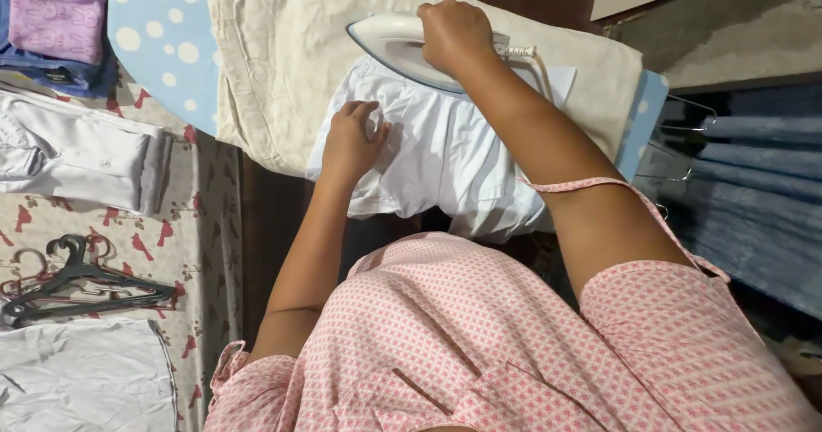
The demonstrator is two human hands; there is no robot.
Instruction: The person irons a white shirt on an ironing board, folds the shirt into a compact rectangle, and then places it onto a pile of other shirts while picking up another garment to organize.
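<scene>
Right hand: clenching the handle of the white iron, at 12 o'clock in the view.
Iron: sitting on the top edge of the white garment.
Left hand: lying flat with fingers spread, pressing the garment at its 9 o'clock edge, grasping nothing.
Garment: lying on a cream cloth over the dotted blue ironing board.
Hangers: lying at 8 o'clock on a bird-print sheet.

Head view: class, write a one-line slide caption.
Right hand grips a white iron on a white garment that the left hand holds flat.
</scene>
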